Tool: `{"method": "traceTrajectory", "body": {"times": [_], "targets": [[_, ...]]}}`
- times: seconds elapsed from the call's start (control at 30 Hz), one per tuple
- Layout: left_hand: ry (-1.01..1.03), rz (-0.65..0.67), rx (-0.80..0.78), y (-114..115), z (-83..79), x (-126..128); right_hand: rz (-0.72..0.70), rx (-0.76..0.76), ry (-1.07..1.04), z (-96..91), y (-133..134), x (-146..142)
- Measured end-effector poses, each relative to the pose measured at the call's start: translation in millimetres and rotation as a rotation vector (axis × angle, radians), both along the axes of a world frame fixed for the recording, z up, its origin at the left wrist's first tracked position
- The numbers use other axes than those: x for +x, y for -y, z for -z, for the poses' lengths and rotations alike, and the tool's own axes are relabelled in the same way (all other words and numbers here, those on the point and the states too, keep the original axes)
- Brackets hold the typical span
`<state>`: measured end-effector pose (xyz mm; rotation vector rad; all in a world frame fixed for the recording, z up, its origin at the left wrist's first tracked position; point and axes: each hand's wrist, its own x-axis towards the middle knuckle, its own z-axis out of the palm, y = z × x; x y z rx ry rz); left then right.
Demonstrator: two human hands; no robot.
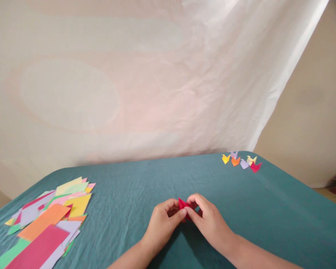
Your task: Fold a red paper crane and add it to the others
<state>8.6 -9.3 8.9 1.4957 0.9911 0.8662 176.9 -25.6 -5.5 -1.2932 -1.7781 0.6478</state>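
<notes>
Between my two hands is a small folded piece of red paper [183, 204], its pointed tip facing up and away from me. My left hand [165, 218] pinches it from the left with thumb and fingers. From the right, my right hand [205, 216] grips the same paper, the thumb lying near the left thumb. The lower part of the fold is hidden behind the fingers. Both hands are just above the front middle of the table.
A loose heap of coloured paper sheets [46, 220] lies on the left of the green-covered table [134, 190]. Several small folded paper birds [235, 161] in yellow, orange, lilac and red sit at the back right. A pale cloth [156, 93] hangs behind the table.
</notes>
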Motion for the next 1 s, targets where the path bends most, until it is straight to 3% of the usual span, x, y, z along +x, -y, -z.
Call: {"method": "traceTrajectory", "body": {"times": [0.23, 0.43, 0.73, 1.0], "targets": [[-0.138, -0.077, 0.058, -4, 1.5, -3, -0.096, -0.168, -0.117, -7.3, -5, 4], [-0.190, -0.118, 0.054, -4, 1.8, -1, -0.097, -0.206, -0.153, -11.4, -2, 4], [-0.063, -0.008, -0.036, -9, 6.6, -3, -0.125, -0.231, -0.242, -7.2, -4, 5], [-0.198, 0.002, 0.118, 1, 0.5, -1, -0.162, -0.203, -0.245, -10.5, -7, 8]]}}
